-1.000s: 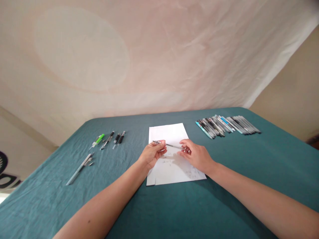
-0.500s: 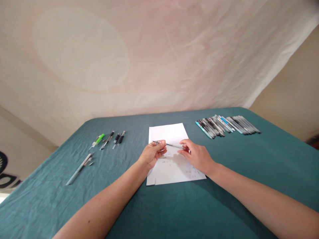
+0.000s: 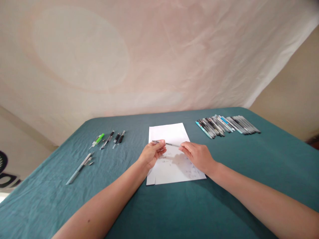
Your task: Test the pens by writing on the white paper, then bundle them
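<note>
Above the white paper [image 3: 165, 132], my left hand [image 3: 153, 153] is closed, its thumb and fingers pinching a thin dark pen refill [image 3: 172, 144]. A short clear and dark end [image 3: 155, 141] sticks out on the far side of that pinch; I cannot tell if it is a separate pen part. My right hand [image 3: 198, 155] is closed at the other end of the refill, fingertips together and partly hiding it. The refill lies nearly level between the two hands. Small dark scribbles show on the paper below.
On the right lies a row of several pens [image 3: 225, 126], side by side. At the left are a green pen part [image 3: 100, 138], several dark pen pieces [image 3: 119, 137] and a long translucent barrel [image 3: 78, 170] with small bits beside it. A green cloth [image 3: 174, 212] covers the table.
My right hand's fingers have drawn closer together around the refill's right end, and its knuckles have turned slightly. The left hand stays nearly still.
</note>
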Motion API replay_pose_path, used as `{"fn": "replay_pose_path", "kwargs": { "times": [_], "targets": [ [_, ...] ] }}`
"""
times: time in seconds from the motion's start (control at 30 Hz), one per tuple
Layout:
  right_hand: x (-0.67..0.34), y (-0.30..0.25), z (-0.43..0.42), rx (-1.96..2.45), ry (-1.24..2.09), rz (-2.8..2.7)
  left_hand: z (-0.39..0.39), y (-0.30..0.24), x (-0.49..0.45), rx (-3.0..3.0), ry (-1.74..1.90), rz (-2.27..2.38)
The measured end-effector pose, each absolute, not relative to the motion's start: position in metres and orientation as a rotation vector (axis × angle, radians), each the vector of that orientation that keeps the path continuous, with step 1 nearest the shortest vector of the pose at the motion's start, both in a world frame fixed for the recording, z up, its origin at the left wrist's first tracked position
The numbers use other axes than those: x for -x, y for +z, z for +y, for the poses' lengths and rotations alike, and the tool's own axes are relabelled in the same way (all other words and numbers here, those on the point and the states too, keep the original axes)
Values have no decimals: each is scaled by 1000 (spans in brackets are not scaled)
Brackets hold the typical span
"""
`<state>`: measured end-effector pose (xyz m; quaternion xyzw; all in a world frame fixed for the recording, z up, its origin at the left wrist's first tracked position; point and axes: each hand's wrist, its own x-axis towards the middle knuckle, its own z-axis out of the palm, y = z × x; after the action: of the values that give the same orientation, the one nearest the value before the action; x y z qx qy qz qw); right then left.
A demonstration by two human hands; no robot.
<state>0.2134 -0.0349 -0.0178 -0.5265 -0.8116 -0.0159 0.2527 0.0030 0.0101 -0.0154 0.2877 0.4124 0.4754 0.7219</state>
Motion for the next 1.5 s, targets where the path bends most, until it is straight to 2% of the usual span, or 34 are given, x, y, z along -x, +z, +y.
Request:
{"fn": "replay_pose_path", "kwargs": {
  "times": [0.2,0.37,0.53,0.73,0.8,0.9,1.13,1.5],
  "targets": [
    [-213,-11,-34,1413,-313,-2308,6,-12,-5,-600,1034,932],
    [-212,-9,-36,1406,-234,-2264,-1,-9,-10,-544,992,921],
    [-214,-10,-36,1405,174,-2095,-3,-8,-12,-587,1022,934],
    [-210,-12,-32,1237,1123,-1754,-3,-4,-12,-778,1117,938],
    [-207,-12,-33,1178,1267,-1706,-1,-1,-11,-785,1131,878],
    [-205,-11,-35,1169,1193,-1802,4,6,-7,-717,1147,691],
    [-212,-18,-34,1323,733,-1976,14,29,18,-514,1004,490],
    [-212,-24,-32,1377,683,-2036,-5,66,25,-484,935,465]
  ]
}}
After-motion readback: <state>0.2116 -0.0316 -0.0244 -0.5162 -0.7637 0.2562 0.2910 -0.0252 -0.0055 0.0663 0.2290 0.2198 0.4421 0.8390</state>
